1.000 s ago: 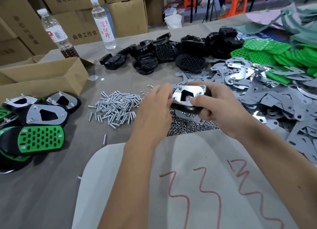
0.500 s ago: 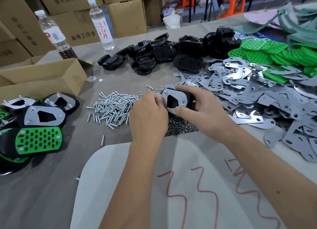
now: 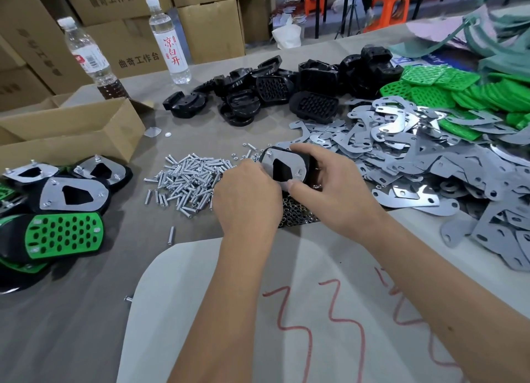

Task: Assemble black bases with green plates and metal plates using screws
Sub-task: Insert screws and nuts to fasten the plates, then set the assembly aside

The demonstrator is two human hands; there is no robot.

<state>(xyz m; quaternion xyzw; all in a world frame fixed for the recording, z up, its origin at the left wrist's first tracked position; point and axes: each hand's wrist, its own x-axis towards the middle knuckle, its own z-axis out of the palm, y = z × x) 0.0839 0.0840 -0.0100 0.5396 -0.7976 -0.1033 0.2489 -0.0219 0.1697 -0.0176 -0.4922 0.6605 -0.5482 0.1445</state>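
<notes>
My right hand (image 3: pixel 329 187) grips a black base (image 3: pixel 308 164) with a shiny metal plate (image 3: pixel 282 160) on top, holding it just above the table. The curled fingers of my left hand (image 3: pixel 246 193) meet the base's lower left edge; what they pinch is hidden. A pile of loose screws (image 3: pixel 189 179) lies left of my hands, and small nuts (image 3: pixel 295 215) lie under them. Loose black bases (image 3: pixel 272 93) are heaped at the back, green plates (image 3: pixel 447 93) at the back right, metal plates (image 3: pixel 415 159) on the right.
Several finished pieces (image 3: pixel 63 199) lie at the left edge beside an open cardboard box (image 3: pixel 71 130). Two bottles (image 3: pixel 169 41) stand behind it, before stacked cartons. A white sheet with red marks (image 3: pixel 286 296) covers the near table. A stray screw (image 3: pixel 170 235) lies near its corner.
Both hands have carried the base a little to the left, closer to the screw pile. The metal plate's face has tilted more toward me.
</notes>
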